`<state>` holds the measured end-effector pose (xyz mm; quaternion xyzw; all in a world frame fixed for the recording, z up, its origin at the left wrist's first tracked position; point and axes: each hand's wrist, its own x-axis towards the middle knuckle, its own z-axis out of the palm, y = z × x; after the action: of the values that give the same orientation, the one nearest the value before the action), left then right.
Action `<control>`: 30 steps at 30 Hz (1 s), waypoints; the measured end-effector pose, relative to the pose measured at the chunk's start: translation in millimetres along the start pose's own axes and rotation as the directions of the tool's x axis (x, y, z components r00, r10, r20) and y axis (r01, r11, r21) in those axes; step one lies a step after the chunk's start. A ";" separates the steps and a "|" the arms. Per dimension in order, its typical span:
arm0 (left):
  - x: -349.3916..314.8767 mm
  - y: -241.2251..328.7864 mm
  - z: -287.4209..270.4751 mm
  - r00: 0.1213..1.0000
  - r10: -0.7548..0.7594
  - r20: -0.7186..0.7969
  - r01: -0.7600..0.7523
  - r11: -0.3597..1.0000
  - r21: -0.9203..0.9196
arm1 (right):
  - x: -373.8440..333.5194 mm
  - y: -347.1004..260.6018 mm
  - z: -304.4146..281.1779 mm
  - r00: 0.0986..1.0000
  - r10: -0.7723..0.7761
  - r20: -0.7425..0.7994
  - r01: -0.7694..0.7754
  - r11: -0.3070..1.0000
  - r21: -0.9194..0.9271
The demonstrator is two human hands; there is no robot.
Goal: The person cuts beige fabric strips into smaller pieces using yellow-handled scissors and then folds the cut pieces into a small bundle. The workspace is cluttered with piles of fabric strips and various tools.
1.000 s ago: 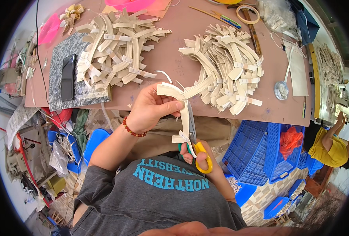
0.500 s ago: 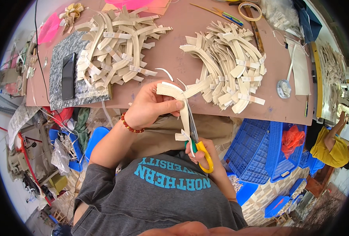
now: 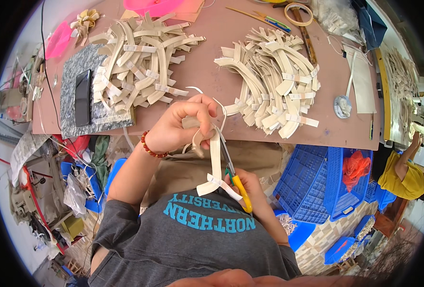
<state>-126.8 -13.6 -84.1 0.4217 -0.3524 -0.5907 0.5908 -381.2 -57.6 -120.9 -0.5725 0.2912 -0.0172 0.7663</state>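
Note:
My left hand pinches a cream fabric strap near the table's front edge. The strap hangs down, with a short crosspiece at its lower end, and thin trimmings curl beside the fingers. In my right hand are scissors with yellow and green handles. Their blades point up along the strap's right side, close to my left fingertips; whether they touch the fabric I cannot tell. One pile of similar straps lies at the left on the table, another pile of straps at the right.
A black phone rests on a grey marbled slab at the table's left. Tape rolls and pens lie at the back right. Blue crates stand right of my lap. A person in yellow works at far right.
My left hand has turned and shifted slightly left, bringing the strap with it; the strap now hangs more vertically. My right hand and the scissors have dropped a little.

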 end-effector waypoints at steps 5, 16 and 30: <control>-1.6 5.8 1.7 0.997 0.066 0.029 -0.070 0.984 0.165 | -0.4 -14.0 -0.8 0.994 -0.061 -0.089 0.026 0.935 -0.354; -4.3 15.8 3.2 0.995 0.044 0.085 -0.067 0.956 0.286 | -3.1 -38.5 -3.1 0.974 -0.148 -0.172 0.004 0.768 -0.641; -3.5 18.8 5.5 0.994 -0.006 0.109 -0.020 0.972 0.235 | -1.6 -37.9 -8.5 0.961 -0.240 -0.136 0.076 0.705 -0.705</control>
<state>-124.5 -11.5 -64.4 0.4549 -0.4532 -0.5645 0.5186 -374.9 -77.4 -88.1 -0.8349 0.3079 -0.0356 0.4548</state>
